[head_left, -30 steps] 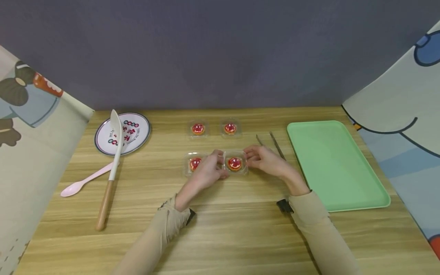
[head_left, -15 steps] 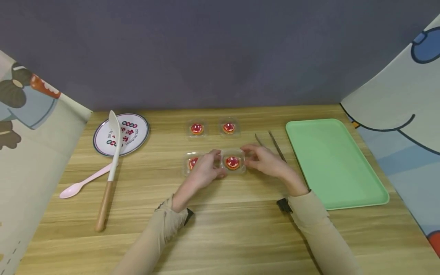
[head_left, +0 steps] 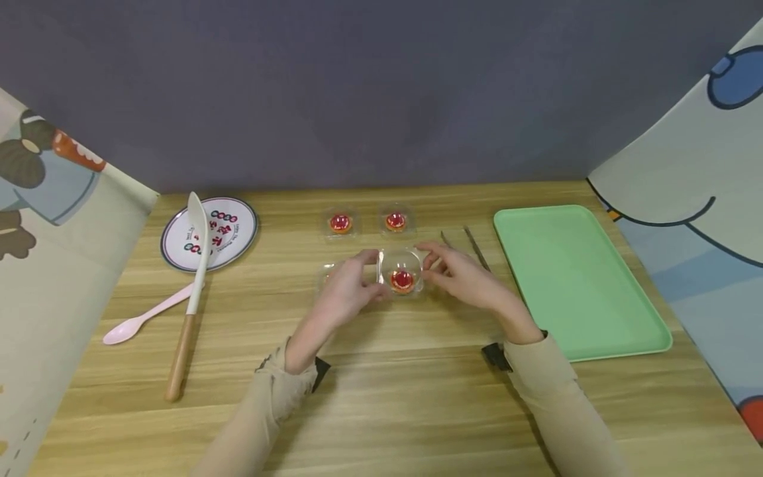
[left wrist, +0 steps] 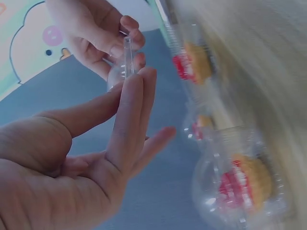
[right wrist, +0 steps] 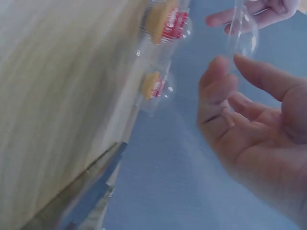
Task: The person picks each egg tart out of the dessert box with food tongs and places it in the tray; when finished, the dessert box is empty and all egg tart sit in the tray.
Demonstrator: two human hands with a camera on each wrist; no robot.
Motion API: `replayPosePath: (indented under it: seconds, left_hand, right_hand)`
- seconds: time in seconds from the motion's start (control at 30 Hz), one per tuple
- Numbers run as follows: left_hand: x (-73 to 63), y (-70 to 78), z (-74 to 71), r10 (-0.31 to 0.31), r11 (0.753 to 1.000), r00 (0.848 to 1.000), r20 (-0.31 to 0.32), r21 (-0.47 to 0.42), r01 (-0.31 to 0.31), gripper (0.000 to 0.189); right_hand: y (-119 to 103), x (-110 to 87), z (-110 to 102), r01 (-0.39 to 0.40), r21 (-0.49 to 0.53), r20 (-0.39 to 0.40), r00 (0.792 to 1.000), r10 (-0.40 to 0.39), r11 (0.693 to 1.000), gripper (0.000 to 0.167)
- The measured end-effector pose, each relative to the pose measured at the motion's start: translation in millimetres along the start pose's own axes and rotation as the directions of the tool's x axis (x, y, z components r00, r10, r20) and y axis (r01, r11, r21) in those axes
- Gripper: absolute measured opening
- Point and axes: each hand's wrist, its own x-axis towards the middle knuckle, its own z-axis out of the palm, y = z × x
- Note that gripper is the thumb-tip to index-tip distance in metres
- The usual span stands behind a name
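In the head view, my left hand point(head_left: 348, 291) and right hand point(head_left: 461, 277) hold a clear domed plastic lid point(head_left: 398, 260) by its opposite edges. My thumb and fingers pinch the lid point(left wrist: 125, 67) in the left wrist view. From the other side, my right hand point(right wrist: 259, 120) pinches the lid point(right wrist: 247, 36) between thumb and fingertips. Below the lid, a small red-topped tart point(head_left: 402, 283) sits in its clear base on the table. Left of it, another boxed tart is mostly hidden under my left hand; its domed box point(left wrist: 211, 191) shows in the left wrist view.
Two more boxed tarts, one left point(head_left: 341, 223) and one right point(head_left: 396, 221), stand behind. Metal tongs point(head_left: 477, 248) lie beyond my right hand, beside a green tray point(head_left: 578, 285). At left are a printed plate point(head_left: 235, 248), a wooden-handled white spatula point(head_left: 199, 285) and a pink spoon point(head_left: 149, 315).
Both hands have raised the clear lid off the tart's base, which stays on the table. Before, the lid was down around the tart. The head view has shifted slightly.
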Motion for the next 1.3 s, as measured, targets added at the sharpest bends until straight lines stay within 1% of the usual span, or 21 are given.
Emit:
replayPosePath:
  seconds: [0.07, 0.13, 0.2, 0.3, 0.37, 0.43, 0.47, 0.53, 0.6, 0.7, 0.73, 0.8, 0.97, 1.1, 1.17, 1.3]
  left_hand:
    - [-1.6, 2.1, -1.3, 0.047, 0.998, 0.999, -0.017, -0.030, -0.047, 0.074]
    - [-2.0, 3.3, -1.2, 0.092, 0.992, 0.995, -0.034, -0.087, -0.094, 0.069]
    - [-2.2, 4.1, -0.4, 0.129, 0.977, 0.990, -0.049, -0.164, -0.135, 0.062]
    - [-1.8, 4.3, 1.8, 0.188, 0.948, 0.980, -0.068, -0.248, -0.199, 0.040]
    - [-1.0, 3.5, 4.0, 0.242, 0.932, 0.966, -0.088, -0.256, -0.257, 0.027]
    - [-0.1, 3.1, 6.5, 0.292, 0.920, 0.950, -0.110, -0.241, -0.310, 0.015]
    - [0.7, 2.7, 8.0, 0.310, 0.915, 0.943, -0.120, -0.233, -0.331, 0.012]
    - [1.4, 2.4, 11.0, 0.336, 0.908, 0.932, -0.135, -0.218, -0.359, 0.009]
    - [1.3, 3.9, 13.8, 0.335, 0.909, 0.932, -0.135, -0.214, -0.358, 0.008]
    - [0.6, 6.5, 18.5, 0.320, 0.914, 0.941, -0.112, -0.226, -0.337, 0.009]
    - [0.4, 7.5, 20.3, 0.315, 0.915, 0.944, -0.102, -0.231, -0.330, 0.009]
    - [0.2, 8.9, 24.1, 0.318, 0.915, 0.944, -0.087, -0.232, -0.330, 0.010]
    - [0.6, 8.4, 35.2, 0.341, 0.921, 0.938, -0.065, -0.175, -0.347, 0.009]
    - [1.0, 8.1, 43.8, 0.328, 0.938, 0.945, -0.002, -0.120, -0.326, 0.009]
    - [1.2, 8.4, 47.3, 0.315, 0.945, 0.949, 0.032, -0.103, -0.310, 0.015]
    - [1.7, 9.2, 53.3, 0.272, 0.961, 0.958, 0.095, -0.079, -0.265, 0.041]
  right_hand:
    - [-3, -2.6, -3, 0.018, 0.034, -0.026, 1.000, -0.017, 0.999, 0.050]
    - [-6, -6.5, -6, 0.039, 0.099, -0.056, 0.998, -0.034, 0.994, 0.050]
    - [-7, -11.1, -9, 0.059, 0.178, -0.081, 0.996, -0.045, 0.982, 0.050]
    - [-8, -20.1, -13, 0.071, 0.296, -0.105, 0.994, -0.042, 0.953, 0.042]
    - [-8, -25.8, -15, 0.072, 0.343, -0.118, 0.992, -0.033, 0.937, 0.034]
    - [-7, -30.8, -16, 0.074, 0.368, -0.136, 0.990, -0.025, 0.927, 0.025]
    - [-7, -32.9, -17, 0.076, 0.377, -0.144, 0.989, -0.023, 0.923, 0.022]
    - [-5, -36.9, -18, 0.078, 0.399, -0.159, 0.987, -0.014, 0.914, 0.022]
    - [-4, -40.8, -19, 0.083, 0.422, -0.177, 0.984, -0.007, 0.903, 0.024]
    - [-2, -45.6, -20, 0.081, 0.438, -0.203, 0.979, 0.010, 0.895, 0.027]
    - [-2, -47.0, -20, 0.080, 0.434, -0.210, 0.978, 0.014, 0.897, 0.027]
    - [0, -50.1, -22, 0.061, 0.410, -0.212, 0.977, 0.030, 0.910, 0.025]
    - [7, -60.1, -26, -0.012, 0.357, -0.172, 0.982, 0.078, 0.934, 0.021]
    - [15, -69.1, -27, -0.074, 0.342, -0.112, 0.987, 0.118, 0.937, 0.021]
    - [17, -73.3, -27, -0.101, 0.321, -0.086, 0.987, 0.135, 0.942, 0.023]
    - [20, -79.9, -27, -0.135, 0.269, -0.056, 0.986, 0.156, 0.954, 0.034]
